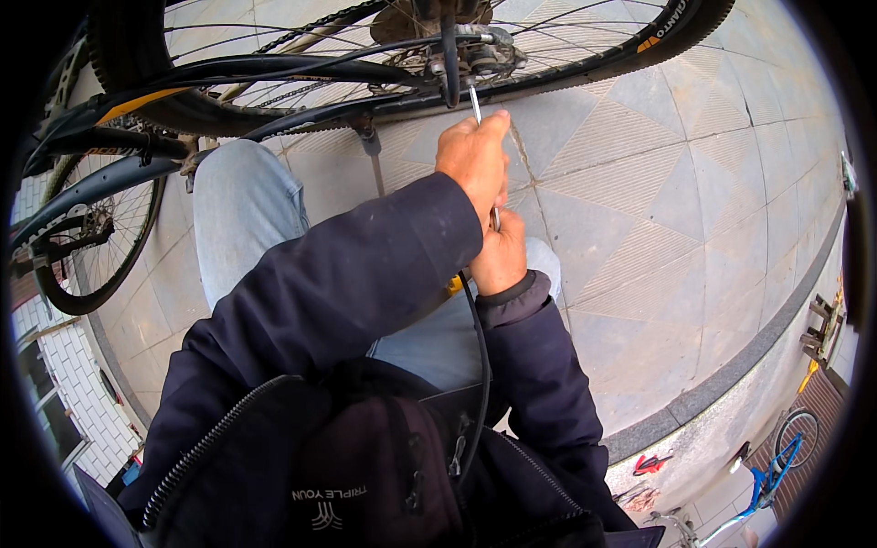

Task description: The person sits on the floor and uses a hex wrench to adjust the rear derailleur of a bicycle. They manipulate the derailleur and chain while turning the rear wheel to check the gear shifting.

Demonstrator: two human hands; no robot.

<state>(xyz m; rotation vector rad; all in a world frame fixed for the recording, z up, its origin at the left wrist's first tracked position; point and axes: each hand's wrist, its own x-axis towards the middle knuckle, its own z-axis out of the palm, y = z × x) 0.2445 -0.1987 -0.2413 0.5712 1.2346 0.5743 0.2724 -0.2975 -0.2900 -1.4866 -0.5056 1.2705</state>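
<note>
Metal tool (476, 105), tip at near edge of likely brake caliper (499, 57); left hand (472, 155) wrapped round shaft, right hand (502, 259) gripping tail. Should be stiff, light, slick; best held at tail.

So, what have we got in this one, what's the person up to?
Both hands are on a slim metal tool beside a bicycle. The left hand grips it nearer the bike, while the right hand is closed around its lower end. The tip reaches the mechanism by the hub of the wheel, apparently the brake; whether it is seated there can't be told. A blue bicycle stands off to the right.
</note>
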